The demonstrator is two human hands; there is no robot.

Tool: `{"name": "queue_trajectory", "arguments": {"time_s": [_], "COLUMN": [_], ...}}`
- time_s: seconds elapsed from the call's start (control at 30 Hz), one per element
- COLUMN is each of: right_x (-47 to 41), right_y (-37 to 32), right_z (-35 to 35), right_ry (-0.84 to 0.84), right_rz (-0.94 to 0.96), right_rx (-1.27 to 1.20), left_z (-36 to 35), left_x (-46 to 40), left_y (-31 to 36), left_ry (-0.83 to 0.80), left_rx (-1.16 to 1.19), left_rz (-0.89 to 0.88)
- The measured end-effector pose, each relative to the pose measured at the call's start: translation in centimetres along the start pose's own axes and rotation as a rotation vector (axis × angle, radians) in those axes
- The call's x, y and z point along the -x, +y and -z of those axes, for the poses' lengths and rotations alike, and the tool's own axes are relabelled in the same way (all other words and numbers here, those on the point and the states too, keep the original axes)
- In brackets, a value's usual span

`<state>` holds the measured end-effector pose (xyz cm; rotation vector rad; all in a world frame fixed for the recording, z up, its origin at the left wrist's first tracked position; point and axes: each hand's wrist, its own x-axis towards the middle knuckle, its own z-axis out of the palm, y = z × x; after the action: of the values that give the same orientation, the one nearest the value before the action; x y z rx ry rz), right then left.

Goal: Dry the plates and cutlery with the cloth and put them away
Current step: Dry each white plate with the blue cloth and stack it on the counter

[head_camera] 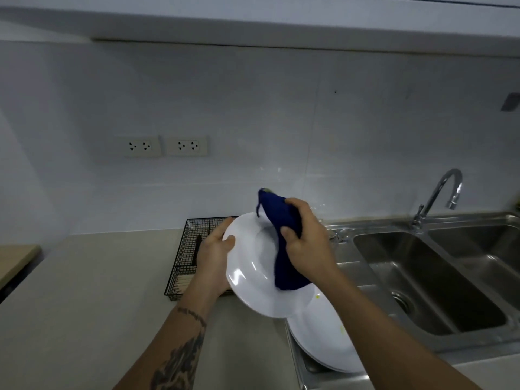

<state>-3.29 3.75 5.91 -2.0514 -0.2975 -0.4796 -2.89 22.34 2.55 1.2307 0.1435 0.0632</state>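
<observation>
Item 1, white deep-rimmed plate [250, 266]: held tilted above the counter edge, its hollow face turned toward the camera, partly over the stack below

Item 2, left hand [215, 250]: grips the plate's left rim, thumb curled over the front edge, fingers behind the plate; tattooed forearm rises from the lower frame

Item 3, right hand [305, 243]: fingers and thumb curled round a bunched dark blue cloth [284, 249], pressing it against the plate's face; one end of the cloth sticks up past the plate's top rim, the other hangs down over its lower right part

Item 4, stack of white plates [323, 336]: lying on the steel drainer [298, 370] at the sink's left, just below the held plate; small yellowish specks on the top one; number in the stack cannot be told

Item 5, black wire cutlery basket [183, 263]: on the beige countertop [98, 291] against the wall, partly hidden behind the left hand and plate; pale chopstick-like sticks in its near compartment, a dark utensil in a farther one

Item 6, stainless double sink [422, 277]: right of the hands, with drain opening in the near bowl and a chrome gooseneck tap [441, 192] behind

Item 7, two double wall sockets [161, 146]: on the white wall above the basket
</observation>
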Motion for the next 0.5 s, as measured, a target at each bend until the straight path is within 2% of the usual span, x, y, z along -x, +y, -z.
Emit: {"name": "queue_trajectory", "arguments": {"time_s": [0.1, 0.17, 0.23, 0.3, 0.37, 0.43, 0.5], "right_x": [-0.3, -0.7, -1.2, -1.1, -0.5, 0.3, 0.9], "right_y": [-1.6, -0.5, 1.0, 2.2, 3.1, 2.6, 1.6], "right_z": [-1.6, -1.9, -0.9, -0.1, -0.2, -1.2, -2.4], "right_ry": [-0.133, -0.130, -0.110, -0.097, -0.095, -0.105, -0.157], "right_rz": [0.039, 0.083, -0.040, -0.192, -0.244, -0.182, -0.044], "right_rx": [0.013, 0.216, 0.289, 0.253, 0.251, 0.193, 0.169], "left_z": [-0.7, -0.3, 0.5, 0.8, 0.7, 0.2, -0.3], "left_x": [0.3, 0.6, 1.1, 1.7, 2.1, 2.2, 1.9], "left_y": [0.2, 0.5, 1.0, 1.6, 1.7, 1.7, 1.5], "left_ry": [-0.077, -0.139, -0.124, -0.117, -0.124, -0.145, -0.166], "left_rx": [0.101, 0.185, 0.239, 0.272, 0.252, 0.203, 0.170], "left_rz": [0.032, 0.044, 0.049, 0.048, 0.054, 0.060, 0.078]}}
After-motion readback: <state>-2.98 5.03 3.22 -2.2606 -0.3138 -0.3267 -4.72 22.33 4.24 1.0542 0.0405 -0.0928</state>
